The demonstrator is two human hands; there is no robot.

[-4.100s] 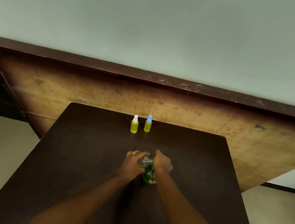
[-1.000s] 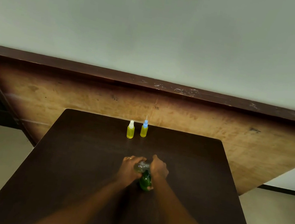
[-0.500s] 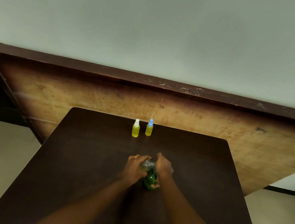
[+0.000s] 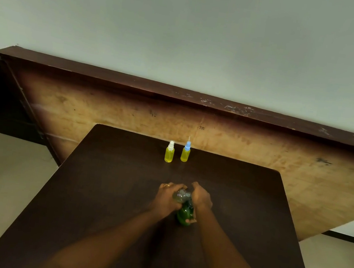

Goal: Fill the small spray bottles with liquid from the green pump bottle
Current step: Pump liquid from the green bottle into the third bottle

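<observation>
My left hand (image 4: 166, 198) grips the clear top (image 4: 181, 196); my right hand (image 4: 201, 199) wraps the upright green pump bottle (image 4: 184, 214).

on the dark brown wooden table (image 4: 99, 191), the green plastic pump bottle (image 4: 184, 214) stands near the middle. the left hand (image 4: 165, 199) is at the pump bottle's left, the right hand (image 4: 201, 198) at its right, both touching it. behind the pump bottle, well apart and near the table's far edge, stand the white-capped small yellow spray bottle (image 4: 169, 152) and, just to its right, the blue-capped small yellow spray bottle (image 4: 185, 152). behind the table leans a large tan wooden board (image 4: 303, 165).
</observation>
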